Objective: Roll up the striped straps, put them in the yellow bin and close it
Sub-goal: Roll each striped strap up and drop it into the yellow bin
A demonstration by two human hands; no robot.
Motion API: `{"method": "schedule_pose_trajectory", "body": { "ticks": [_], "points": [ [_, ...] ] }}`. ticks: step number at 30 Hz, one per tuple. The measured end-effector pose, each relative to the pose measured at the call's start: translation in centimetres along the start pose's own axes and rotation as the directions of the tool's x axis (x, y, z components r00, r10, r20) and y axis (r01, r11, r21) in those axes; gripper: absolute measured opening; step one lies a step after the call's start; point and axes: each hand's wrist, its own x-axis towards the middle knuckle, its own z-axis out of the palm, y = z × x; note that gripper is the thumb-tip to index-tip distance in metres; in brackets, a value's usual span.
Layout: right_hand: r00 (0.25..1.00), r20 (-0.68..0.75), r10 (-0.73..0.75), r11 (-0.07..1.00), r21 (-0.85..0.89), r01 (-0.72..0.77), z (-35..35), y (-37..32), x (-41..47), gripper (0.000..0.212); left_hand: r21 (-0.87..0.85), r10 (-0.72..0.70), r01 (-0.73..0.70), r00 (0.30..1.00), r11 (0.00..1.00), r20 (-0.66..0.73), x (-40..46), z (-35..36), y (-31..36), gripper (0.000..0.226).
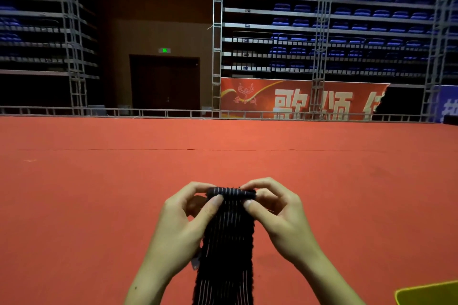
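Left hand (188, 215) and right hand (275, 213) pinching the rolled top of a striped strap (228, 242), strap hanging down, above red carpet (99, 193), yellow bin (428, 293) corner at lower right

Ahead: I see flat red carpet floor (223, 156), open to pass.
Lower right: yellow plastic bin corner (428, 292) intrudes.

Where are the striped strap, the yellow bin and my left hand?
striped strap (226, 242): head view, hanging middle.
yellow bin (431, 292): head view, corner at lower right edge.
left hand (184, 215): head view, back of hand.
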Motion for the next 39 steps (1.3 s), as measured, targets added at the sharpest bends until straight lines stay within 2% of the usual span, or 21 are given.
{"method": "schedule_pose_trajectory", "body": {
  "ticks": [5, 8, 11, 17, 21, 27, 33, 39],
  "points": [
    [0.999, -0.040, -0.014, 0.999, 0.048, 0.016, 1.3, -1.6, -1.8, 0.028, -0.079, -0.054, 0.051, 0.998, 0.996, -0.044, -2.4, -0.2, 1.5, 0.018],
    [0.997, -0.071, -0.014, 0.998, 0.057, 0.019, 1.8, -2.6, -2.7, 0.040, -0.124, -0.040, 0.033, 0.998, 0.992, -0.052, -3.5, -0.2, 2.5, 0.011],
    [0.998, -0.058, 0.006, 0.998, 0.058, -0.003, 2.0, -3.5, -3.7, 0.038, -0.125, -0.009, 0.000, 0.997, 0.992, -0.073, -4.5, -0.3, 3.3, 0.009],
    [1.000, 0.010, 0.018, 0.997, -0.072, -0.017, 1.4, -5.4, -6.3, 0.017, 0.072, 0.132, -0.126, 0.987, 0.989, -0.089, -6.5, -0.8, 4.4, 0.024],
    [0.998, 0.036, -0.044, 0.994, -0.101, 0.047, 1.3, -6.0, -7.7, 0.013, 0.191, 0.217, -0.199, 0.973, 0.961, -0.076, -7.7, -1.1, 5.2, 0.016],
    [0.992, -0.023, -0.128, 0.984, -0.128, 0.124, 1.7, -5.8, -8.7, 0.015, 0.051, 0.131, -0.129, 0.991, 0.990, -0.041, -8.8, -0.6, 4.7, 0.008],
    [0.987, -0.043, -0.152, 0.983, -0.112, 0.147, 2.2, -6.1, -10.2, 0.018, -0.115, 0.044, -0.055, 0.995, 0.992, -0.095, -10.5, 0.2, 4.8, 0.018],
    [0.993, -0.048, -0.110, 0.990, -0.091, 0.105, 2.6, -5.9, -11.6, 0.028, -0.109, 0.047, -0.055, 0.996, 0.993, -0.070, -11.8, 0.2, 5.0, 0.011]
  ]
}}
